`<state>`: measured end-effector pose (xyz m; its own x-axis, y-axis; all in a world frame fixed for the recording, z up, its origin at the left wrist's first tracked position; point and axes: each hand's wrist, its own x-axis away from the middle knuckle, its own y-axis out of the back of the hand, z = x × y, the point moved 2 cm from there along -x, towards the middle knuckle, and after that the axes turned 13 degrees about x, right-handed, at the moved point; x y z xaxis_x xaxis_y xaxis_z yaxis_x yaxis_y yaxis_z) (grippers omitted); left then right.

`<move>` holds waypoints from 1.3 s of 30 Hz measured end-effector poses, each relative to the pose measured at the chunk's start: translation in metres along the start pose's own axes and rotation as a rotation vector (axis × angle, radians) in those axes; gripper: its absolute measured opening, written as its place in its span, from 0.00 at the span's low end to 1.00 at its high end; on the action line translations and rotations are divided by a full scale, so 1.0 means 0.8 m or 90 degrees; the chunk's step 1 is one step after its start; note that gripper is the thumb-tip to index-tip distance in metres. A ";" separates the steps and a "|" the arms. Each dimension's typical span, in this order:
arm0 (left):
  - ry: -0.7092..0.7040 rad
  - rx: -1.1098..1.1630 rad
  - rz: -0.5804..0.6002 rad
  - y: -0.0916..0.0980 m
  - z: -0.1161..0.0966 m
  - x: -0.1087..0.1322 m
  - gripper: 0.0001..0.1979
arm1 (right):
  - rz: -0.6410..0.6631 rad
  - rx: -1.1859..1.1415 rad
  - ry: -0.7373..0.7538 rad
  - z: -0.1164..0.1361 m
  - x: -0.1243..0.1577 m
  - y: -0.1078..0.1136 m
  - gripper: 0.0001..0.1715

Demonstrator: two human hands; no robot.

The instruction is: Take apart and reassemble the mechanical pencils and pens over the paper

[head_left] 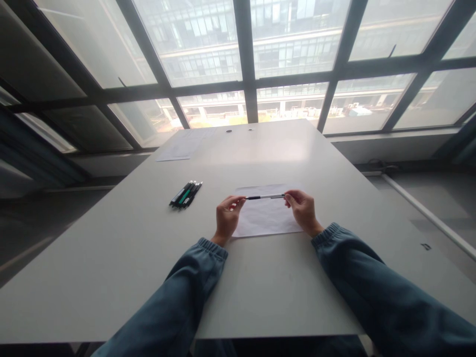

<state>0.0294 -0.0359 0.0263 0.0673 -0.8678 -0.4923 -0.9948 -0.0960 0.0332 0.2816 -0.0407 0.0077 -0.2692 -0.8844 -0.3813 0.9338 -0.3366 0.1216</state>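
A slim pen (265, 197) with a dark grip and a silvery barrel is held level between both hands, above a white sheet of paper (266, 218) on the grey table (148, 258). My left hand (226, 217) pinches its left end with fingers curled. My right hand (302, 208) pinches its right end the same way. Both arms wear blue-grey sleeves.
Several dark pens (185, 194), one with a green band, lie bundled to the left of my hands. Another sheet of paper (182, 147) lies at the far left of the table. Two small dark round spots (229, 131) sit near the far edge. Large windows stand beyond.
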 end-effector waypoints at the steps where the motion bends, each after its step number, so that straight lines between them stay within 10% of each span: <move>1: 0.000 -0.002 0.000 0.000 0.000 0.000 0.08 | 0.000 0.000 0.002 0.000 0.000 0.000 0.13; 39: 0.011 -0.008 -0.003 0.000 0.001 0.000 0.12 | 0.001 0.016 0.007 -0.005 0.000 0.000 0.14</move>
<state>0.0291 -0.0359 0.0256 0.0732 -0.8755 -0.4775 -0.9935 -0.1059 0.0418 0.2827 -0.0393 0.0038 -0.2657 -0.8812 -0.3909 0.9278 -0.3439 0.1448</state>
